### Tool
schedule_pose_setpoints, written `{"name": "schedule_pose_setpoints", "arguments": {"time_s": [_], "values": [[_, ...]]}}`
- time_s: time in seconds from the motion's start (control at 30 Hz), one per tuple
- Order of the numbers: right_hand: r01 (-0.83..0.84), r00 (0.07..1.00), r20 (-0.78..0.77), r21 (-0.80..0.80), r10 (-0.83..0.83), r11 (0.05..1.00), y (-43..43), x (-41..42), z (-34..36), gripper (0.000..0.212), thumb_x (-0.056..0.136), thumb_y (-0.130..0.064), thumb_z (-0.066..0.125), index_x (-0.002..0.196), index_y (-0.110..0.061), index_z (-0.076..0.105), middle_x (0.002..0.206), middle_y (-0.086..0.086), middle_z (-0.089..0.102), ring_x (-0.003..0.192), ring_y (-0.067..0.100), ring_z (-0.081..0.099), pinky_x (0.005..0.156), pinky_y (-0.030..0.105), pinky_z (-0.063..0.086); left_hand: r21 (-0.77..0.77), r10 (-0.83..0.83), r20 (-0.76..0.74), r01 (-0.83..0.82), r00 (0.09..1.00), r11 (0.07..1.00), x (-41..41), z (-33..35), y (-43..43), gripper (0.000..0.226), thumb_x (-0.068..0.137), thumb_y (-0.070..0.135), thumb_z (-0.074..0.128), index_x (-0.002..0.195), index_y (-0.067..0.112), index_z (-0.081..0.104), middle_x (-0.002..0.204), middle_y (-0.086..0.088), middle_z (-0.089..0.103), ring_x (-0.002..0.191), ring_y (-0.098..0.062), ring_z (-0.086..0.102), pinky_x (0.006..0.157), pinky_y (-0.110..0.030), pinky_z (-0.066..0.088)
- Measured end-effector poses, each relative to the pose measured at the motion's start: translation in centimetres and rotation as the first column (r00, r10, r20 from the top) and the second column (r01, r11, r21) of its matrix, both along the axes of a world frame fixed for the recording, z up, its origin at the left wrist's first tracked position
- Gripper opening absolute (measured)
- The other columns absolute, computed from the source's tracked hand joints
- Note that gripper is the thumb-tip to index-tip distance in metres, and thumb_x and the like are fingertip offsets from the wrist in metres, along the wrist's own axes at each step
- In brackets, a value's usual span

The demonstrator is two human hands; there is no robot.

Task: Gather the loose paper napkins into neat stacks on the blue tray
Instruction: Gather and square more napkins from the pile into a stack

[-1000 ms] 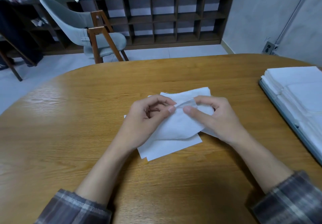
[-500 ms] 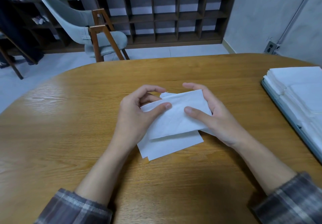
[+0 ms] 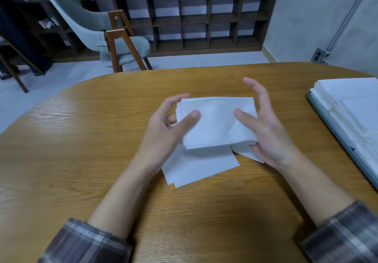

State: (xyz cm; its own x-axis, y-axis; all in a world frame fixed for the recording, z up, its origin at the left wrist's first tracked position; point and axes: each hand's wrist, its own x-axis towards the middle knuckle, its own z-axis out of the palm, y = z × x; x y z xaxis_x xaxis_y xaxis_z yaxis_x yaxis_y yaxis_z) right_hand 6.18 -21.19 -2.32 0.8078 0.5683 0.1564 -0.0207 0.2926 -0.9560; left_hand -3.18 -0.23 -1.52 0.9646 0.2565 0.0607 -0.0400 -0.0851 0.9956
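- Your left hand (image 3: 163,125) grips the napkin stack (image 3: 216,123) at its left edge, thumb on top, fingers curled under.
- Your right hand (image 3: 266,131) holds the stack's right edge, thumb on top, index finger raised off it.
- The stack is lifted over the loose napkins (image 3: 198,166), which lie flat on the worktop (image 3: 81,140) (glossy wood, rounded far edge).
- Blue tray (image 3: 327,120) at far right w/ white tray stacks (image 3: 351,107).
- Beyond: pale floor (image 3: 61,78), grey chair (image 3: 92,29), dark shelf unit (image 3: 204,17), grey wall (image 3: 306,17) w/ socket (image 3: 319,55).
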Motion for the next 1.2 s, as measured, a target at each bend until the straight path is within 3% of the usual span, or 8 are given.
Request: {"name": "schedule_pose_setpoints", "arguments": {"time_s": [0.2,0.33,0.5,0.67,0.83,0.97,1.1,1.2], "values": [[-0.208,0.974,-0.083,0.020,0.209,0.978,-0.5,-0.1,0.2,0.059,0.091,-0.016,0.066,0.144,-0.040,0.054,0.133,0.008,0.065,0.112,0.026,0.070,0.087,0.033,0.060,0.193,0.116,0.084,-0.130,0.990,0.973,0.5,-1.4,0.5,0.036,0.099,0.035,0.074,0.130,0.044,0.059,0.106,-0.014,0.076,0.089,-0.046,0.068,0.069,-0.057,0.056],[0.025,0.995,0.096,-0.208,-0.005,0.978,-0.3,0.5,-0.7,0.025,0.091,-0.011,0.078,0.113,-0.023,0.079,0.125,-0.010,0.073,0.119,0.012,0.067,0.106,0.037,0.052,0.172,0.040,0.117,-0.060,0.992,0.983,0.3,-1.1,0.1,0.043,0.101,0.025,0.071,0.139,0.033,0.054,0.103,-0.002,0.078,0.081,-0.013,0.073,0.062,-0.026,0.054],[0.414,0.884,0.337,-0.238,-0.325,0.879,-0.6,1.1,-1.2,0.025,0.097,-0.005,0.071,0.114,-0.022,0.079,0.119,-0.020,0.076,0.123,-0.004,0.062,0.112,0.022,0.043,0.549,0.065,0.057,-0.086,0.996,0.832,0.8,-2.6,0.7,0.056,0.088,0.043,0.082,0.135,0.039,0.052,0.107,0.012,0.068,0.095,-0.007,0.066,0.075,-0.018,0.048],[0.490,0.841,0.384,-0.243,-0.381,0.837,-0.7,1.5,-1.5,0.027,0.098,-0.005,0.069,0.116,-0.023,0.079,0.119,-0.023,0.075,0.121,-0.010,0.061,0.102,0.006,0.042,0.736,-0.036,-0.098,0.097,0.995,0.670,0.7,-3.2,0.8,0.037,0.077,0.050,0.089,0.107,0.037,0.073,0.095,0.016,0.066,0.087,-0.004,0.060,0.080,-0.028,0.050],[0.499,0.829,0.422,-0.257,-0.368,0.828,-0.7,1.7,-1.6,0.027,0.099,-0.003,0.067,0.118,-0.018,0.078,0.121,-0.019,0.074,0.120,-0.012,0.060,0.098,0.001,0.038,0.678,-0.068,-0.120,0.132,0.990,0.723,0.8,-3.2,0.5,0.022,0.080,0.036,0.091,0.097,0.029,0.078,0.084,0.015,0.066,0.082,0.002,0.056,0.070,-0.015,0.039],[0.474,0.828,0.449,-0.237,-0.337,0.848,-0.7,1.4,-1.4,0.025,0.100,-0.004,0.065,0.120,-0.016,0.076,0.124,-0.018,0.073,0.121,-0.011,0.059,0.099,0.003,0.038,0.487,-0.120,-0.085,0.147,0.989,0.861,0.4,-1.9,0.6,0.017,0.080,0.025,0.092,0.089,0.024,0.078,0.080,0.016,0.070,0.079,0.006,0.062,0.073,-0.008,0.040],[0.321,0.893,0.397,-0.228,-0.214,0.919,-0.5,1.0,-1.0,0.023,0.105,-0.031,0.062,0.120,-0.019,0.076,0.124,-0.015,0.075,0.125,-0.003,0.061,0.101,0.009,0.040,0.229,-0.178,0.052,0.162,0.983,0.960,-0.1,-0.4,0.3,0.023,0.079,0.009,0.090,0.097,0.010,0.076,0.090,-0.006,0.078,0.084,-0.014,0.074,0.075,-0.021,0.056],[0.061,0.961,0.277,-0.220,0.002,0.974,-0.2,0.1,-1.1,0.035,0.098,-0.050,0.063,0.113,-0.022,0.078,0.115,-0.007,0.078,0.110,0.009,0.071,0.092,0.019,0.050,0.211,-0.126,0.116,0.100,0.985,0.972,-0.1,-0.1,0.1,0.031,0.078,0.006,0.090,0.104,0.009,0.075,0.090,-0.007,0.079,0.087,-0.022,0.077,0.074,-0.027,0.060]]}}
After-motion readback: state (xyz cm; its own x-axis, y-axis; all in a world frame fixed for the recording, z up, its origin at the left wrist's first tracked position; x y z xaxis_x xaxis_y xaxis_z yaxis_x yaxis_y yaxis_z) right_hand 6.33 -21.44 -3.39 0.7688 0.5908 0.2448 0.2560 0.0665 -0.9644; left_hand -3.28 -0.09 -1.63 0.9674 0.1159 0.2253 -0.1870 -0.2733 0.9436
